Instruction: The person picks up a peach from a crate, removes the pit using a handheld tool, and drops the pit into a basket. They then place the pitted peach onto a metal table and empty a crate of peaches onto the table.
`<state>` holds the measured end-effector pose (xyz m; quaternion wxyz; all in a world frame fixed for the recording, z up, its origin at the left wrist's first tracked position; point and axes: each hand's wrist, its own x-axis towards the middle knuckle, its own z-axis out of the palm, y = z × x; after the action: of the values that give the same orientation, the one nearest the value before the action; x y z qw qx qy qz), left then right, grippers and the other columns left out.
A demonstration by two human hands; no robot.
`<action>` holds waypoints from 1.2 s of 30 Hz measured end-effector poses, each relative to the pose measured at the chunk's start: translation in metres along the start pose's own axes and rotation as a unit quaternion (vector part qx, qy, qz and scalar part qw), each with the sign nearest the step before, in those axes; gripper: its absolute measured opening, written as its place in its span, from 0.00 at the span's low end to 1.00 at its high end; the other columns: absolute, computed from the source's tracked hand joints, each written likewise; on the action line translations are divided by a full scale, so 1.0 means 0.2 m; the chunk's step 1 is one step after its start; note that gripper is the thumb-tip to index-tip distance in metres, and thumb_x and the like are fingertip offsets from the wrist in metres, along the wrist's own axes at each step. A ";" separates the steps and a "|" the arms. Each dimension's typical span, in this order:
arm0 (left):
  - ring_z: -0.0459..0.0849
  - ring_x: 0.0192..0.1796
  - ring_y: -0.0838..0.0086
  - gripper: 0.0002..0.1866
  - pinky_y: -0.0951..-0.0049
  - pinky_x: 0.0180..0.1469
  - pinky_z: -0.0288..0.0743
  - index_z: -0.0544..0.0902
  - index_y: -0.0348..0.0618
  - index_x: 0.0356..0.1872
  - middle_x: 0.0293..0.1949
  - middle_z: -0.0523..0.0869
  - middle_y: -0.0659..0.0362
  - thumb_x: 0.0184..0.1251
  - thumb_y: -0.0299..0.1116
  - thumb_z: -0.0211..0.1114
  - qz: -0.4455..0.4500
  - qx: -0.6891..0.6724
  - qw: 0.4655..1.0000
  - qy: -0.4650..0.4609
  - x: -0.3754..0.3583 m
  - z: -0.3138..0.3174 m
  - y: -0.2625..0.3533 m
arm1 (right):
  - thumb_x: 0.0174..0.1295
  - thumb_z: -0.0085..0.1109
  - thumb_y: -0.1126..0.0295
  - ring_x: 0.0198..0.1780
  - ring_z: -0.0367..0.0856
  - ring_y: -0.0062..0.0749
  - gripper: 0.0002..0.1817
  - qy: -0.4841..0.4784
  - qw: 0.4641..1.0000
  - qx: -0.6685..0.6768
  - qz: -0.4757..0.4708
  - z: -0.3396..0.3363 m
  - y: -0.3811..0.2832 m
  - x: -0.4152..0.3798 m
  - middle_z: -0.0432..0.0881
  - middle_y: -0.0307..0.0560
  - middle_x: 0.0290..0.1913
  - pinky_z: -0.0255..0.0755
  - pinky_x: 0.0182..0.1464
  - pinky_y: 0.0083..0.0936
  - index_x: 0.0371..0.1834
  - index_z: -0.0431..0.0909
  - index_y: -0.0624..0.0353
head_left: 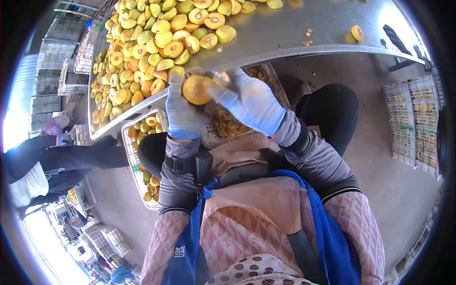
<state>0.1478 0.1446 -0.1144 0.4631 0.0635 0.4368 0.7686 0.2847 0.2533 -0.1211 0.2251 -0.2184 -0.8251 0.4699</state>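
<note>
Both hands wear light blue-white gloves and are close together at the table's near edge. My left hand [184, 111] is closed around a yellow peach-like fruit [196, 90], thumb side up. Right beside it, my right hand [254, 104] is partly smeared by motion, its thumb against that fruit. An orange-yellow fruit piece [222, 78] shows between the right thumb and fingers. Halved yellow fruits [147, 45], many with the stone showing, are heaped on the metal table [266, 45]. Below my hands stands a crate [209, 138] with brown bits that look like fruit stones.
A white crate of fruit [129, 156] stands on the floor at my left. One fruit half [357, 33] lies apart on the table's right. Stacked crates [412, 124] are at the right, more crates [54, 52] at the left. Another person's dark-clothed legs [80, 159] are at the left.
</note>
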 end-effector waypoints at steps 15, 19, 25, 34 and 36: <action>0.79 0.40 0.70 0.18 0.69 0.45 0.75 0.75 0.37 0.48 0.40 0.81 0.52 0.80 0.44 0.46 0.383 0.345 0.857 0.004 -0.02 0.11 -0.13 | 0.71 0.55 0.61 0.35 0.80 0.63 0.17 -0.021 0.990 0.136 0.010 0.12 -0.06 -0.04 0.80 0.66 0.31 0.74 0.35 0.45 0.45 0.71 0.67; 0.80 0.40 0.69 0.17 0.66 0.45 0.76 0.75 0.37 0.47 0.43 0.81 0.51 0.81 0.41 0.44 0.426 0.367 0.827 -0.008 0.02 0.07 -0.16 | 0.70 0.54 0.64 0.38 0.81 0.63 0.14 0.024 0.988 0.126 -0.082 0.14 -0.05 -0.04 0.80 0.67 0.33 0.75 0.37 0.45 0.44 0.71 0.67; 0.80 0.45 0.68 0.19 0.66 0.49 0.74 0.78 0.36 0.46 0.45 0.82 0.53 0.79 0.45 0.49 0.466 0.451 0.761 0.014 0.02 0.02 -0.15 | 0.68 0.57 0.62 0.30 0.82 0.59 0.16 -0.012 1.000 0.029 -0.001 0.14 -0.08 -0.07 0.80 0.63 0.26 0.77 0.31 0.45 0.44 0.70 0.67; 0.83 0.40 0.73 0.17 0.72 0.46 0.78 0.81 0.36 0.44 0.39 0.85 0.56 0.79 0.39 0.49 0.235 0.192 0.953 0.004 0.00 -0.03 -0.12 | 0.65 0.57 0.60 0.27 0.84 0.53 0.19 -0.041 0.992 -0.089 -0.074 0.10 -0.07 -0.10 0.83 0.57 0.24 0.78 0.29 0.42 0.44 0.75 0.69; 0.83 0.40 0.75 0.17 0.73 0.44 0.77 0.81 0.37 0.44 0.38 0.85 0.57 0.79 0.40 0.50 0.189 0.154 0.969 0.030 0.00 -0.04 -0.10 | 0.62 0.59 0.62 0.27 0.85 0.53 0.18 -0.028 0.988 -0.107 -0.105 0.12 -0.04 -0.10 0.83 0.57 0.24 0.78 0.29 0.42 0.43 0.75 0.68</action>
<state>0.1570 0.1437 -0.1339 0.2807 0.1924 0.5441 0.7669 0.2861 0.2213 -0.1281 0.2256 -0.1406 -0.8946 0.3591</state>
